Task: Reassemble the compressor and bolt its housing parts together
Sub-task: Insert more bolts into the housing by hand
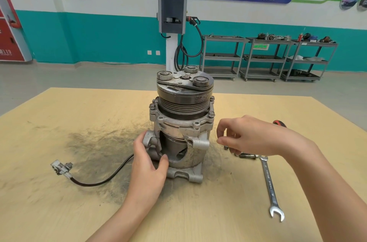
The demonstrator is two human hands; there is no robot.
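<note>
My left hand (148, 159) is wrapped around the lower housing of the compressor (181, 122), which stands upright, pulley end up, in the middle of the worktop (59, 122). My right hand (248, 135) hovers just beside it, fingers loosely curled, gripping nothing I can see. A loose bolt (247, 156) lies under that hand, the spanner (271, 186) just beside it, the connector cable (95, 179) trailing left.

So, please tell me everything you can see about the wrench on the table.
The wrench is a slim, shiny metal combination spanner. It lies flat on the wooden table, right of the compressor. Its open jaw faces the camera, and its ring end lies beside a loose bolt. Neither hand touches it.
</note>
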